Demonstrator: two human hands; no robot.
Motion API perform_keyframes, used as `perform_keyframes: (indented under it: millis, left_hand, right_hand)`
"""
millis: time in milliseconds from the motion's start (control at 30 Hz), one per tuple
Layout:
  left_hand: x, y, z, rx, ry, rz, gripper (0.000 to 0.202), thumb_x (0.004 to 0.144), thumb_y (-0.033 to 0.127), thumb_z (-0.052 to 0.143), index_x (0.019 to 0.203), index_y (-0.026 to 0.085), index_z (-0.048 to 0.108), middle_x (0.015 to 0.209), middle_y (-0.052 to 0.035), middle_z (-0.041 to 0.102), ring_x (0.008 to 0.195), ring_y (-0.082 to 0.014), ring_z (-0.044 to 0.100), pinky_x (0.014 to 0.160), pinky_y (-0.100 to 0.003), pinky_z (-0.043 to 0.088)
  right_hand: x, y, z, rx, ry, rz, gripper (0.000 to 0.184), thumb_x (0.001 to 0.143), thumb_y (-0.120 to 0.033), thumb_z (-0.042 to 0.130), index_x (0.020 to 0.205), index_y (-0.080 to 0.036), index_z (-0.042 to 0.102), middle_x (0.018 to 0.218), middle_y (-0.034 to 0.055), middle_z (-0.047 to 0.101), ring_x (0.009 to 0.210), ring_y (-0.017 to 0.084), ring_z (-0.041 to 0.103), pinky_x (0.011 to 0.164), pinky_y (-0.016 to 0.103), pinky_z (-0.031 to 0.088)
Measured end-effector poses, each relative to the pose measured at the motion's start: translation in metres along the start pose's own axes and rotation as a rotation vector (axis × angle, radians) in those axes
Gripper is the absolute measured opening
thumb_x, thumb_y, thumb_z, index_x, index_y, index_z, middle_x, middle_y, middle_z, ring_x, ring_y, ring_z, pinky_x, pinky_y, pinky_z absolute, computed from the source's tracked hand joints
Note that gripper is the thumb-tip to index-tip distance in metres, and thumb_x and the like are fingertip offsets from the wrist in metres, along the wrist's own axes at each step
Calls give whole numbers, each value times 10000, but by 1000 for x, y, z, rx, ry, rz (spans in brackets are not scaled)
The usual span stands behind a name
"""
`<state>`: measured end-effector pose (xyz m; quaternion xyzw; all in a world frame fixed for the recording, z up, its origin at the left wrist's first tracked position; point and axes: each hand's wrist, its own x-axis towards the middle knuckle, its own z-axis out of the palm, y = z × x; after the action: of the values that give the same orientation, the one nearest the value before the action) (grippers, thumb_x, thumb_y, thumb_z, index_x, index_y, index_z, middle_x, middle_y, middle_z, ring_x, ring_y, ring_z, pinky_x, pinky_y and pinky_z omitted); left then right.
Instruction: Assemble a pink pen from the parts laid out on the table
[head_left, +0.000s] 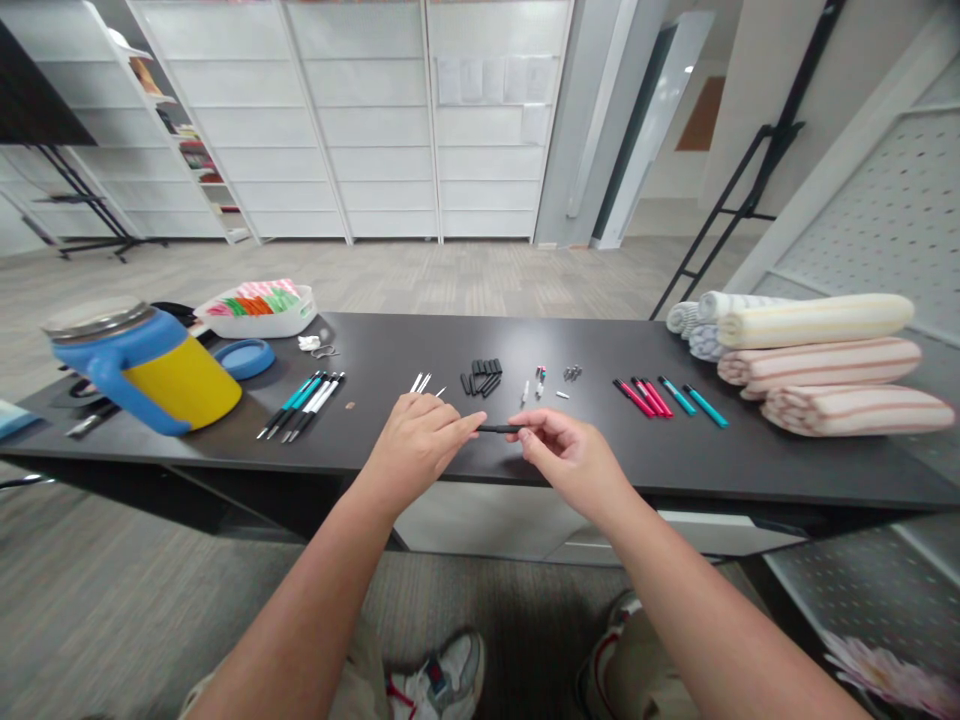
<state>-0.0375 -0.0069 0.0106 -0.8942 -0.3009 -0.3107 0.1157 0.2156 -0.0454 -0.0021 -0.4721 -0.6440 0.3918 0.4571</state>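
Black tube: we saw it (496, 429) over the near part of the dark table (360, 345), bridging the two hands, its long axis running nearly level from 9 to 3 o'clock.
Left hand: we had this one (416, 440) with its fingers together, closed on the tube's 9 o'clock end; we could not see its thumb.
Right hand: we had this one (566, 450) pinching the 3 o'clock end between thumb and fingertips.
Nearer hand: we found neither nearer, as both touched the tube; it lay at 3 o'clock from the left, 9 o'clock from the right.
Around the tube: we saw black pieces (487, 367) near 12, clear pieces (540, 389) near 1, springs (573, 373) near 2, thin white sticks (424, 383) near 10.
Farther out: we saw pens (304, 405) toward 9, red tubes (657, 397) toward 3.
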Motion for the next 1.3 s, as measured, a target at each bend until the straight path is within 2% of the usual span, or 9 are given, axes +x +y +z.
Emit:
perform_keyframes:
  millis: [200, 333, 433, 500, 667, 800, 967, 1300]
  left_hand:
    - [-1, -1, 1, -43, 11, 4, 258, 1044, 297, 619, 1283, 279, 717, 954, -24, 770, 958, -200, 638, 917, -388, 423]
    - [-3, -5, 4, -64, 13, -16, 281, 1046, 288, 619, 1315, 291, 700, 984, -23, 773, 966, -195, 648, 922, -385, 416]
    - [-3, -7, 5, -74, 20, -43, 292, 1050, 285, 616, 1333, 292, 685, 995, -15, 775, 952, -187, 653, 919, -384, 410]
    - [-2, -7, 6, -77, 12, -50, 286, 1053, 292, 612, 1329, 290, 685, 995, -12, 776, 938, -184, 657, 915, -383, 406]
    - [-1, -4, 4, -86, -5, -50, 269, 1065, 307, 590, 1315, 287, 687, 1004, -13, 792, 907, -175, 677, 912, -383, 395]
    - [-2, -4, 4, -102, -31, -109, 259, 1054, 375, 605, 1260, 245, 693, 1040, -43, 796, 924, -192, 697, 984, -407, 397]
    - [-2, -4, 4, -123, -51, -140, 200, 1039, 410, 624, 1088, 240, 716, 997, -25, 789, 912, -191, 696, 1013, -414, 386]
    - [-2, -7, 6, -147, -46, -140, 183, 1031, 402, 641, 1088, 256, 736, 997, -6, 792, 953, -195, 695, 1001, -411, 384]
  right_hand:
    - [-1, 0, 1, -23, -46, 10, 263, 951, -366, 649, 1141, -221, 758, 986, 64, 809, 811, 194, 730, 735, 323, 556]
    - [-1, 0, -1, -65, -46, -10, 280, 963, -405, 651, 1167, -239, 748, 879, 40, 761, 753, 186, 682, 685, 317, 529]
    - [0, 0, -3, -8, 10, -25, 268, 972, -426, 651, 1167, -246, 686, 792, 13, 685, 708, 178, 634, 650, 310, 500]
    - [1, 1, -3, 61, 69, -39, 224, 967, -430, 667, 1096, -250, 635, 776, 1, 647, 694, 172, 605, 640, 305, 480]
    - [3, 3, 0, 111, 81, -72, 239, 933, -397, 724, 951, -254, 534, 884, 8, 649, 703, 150, 556, 650, 299, 444]
    - [4, 1, 3, 170, 106, -69, 281, 917, -357, 741, 910, -255, 479, 938, 4, 655, 710, 137, 550, 644, 293, 425]
    - [5, 2, 3, 193, 124, -46, 299, 907, -345, 754, 938, -257, 471, 973, 5, 667, 688, 126, 536, 635, 293, 419]
    - [4, 3, 1, 177, 103, -24, 315, 915, -375, 744, 864, -253, 459, 972, 25, 684, 711, 140, 549, 606, 286, 427]
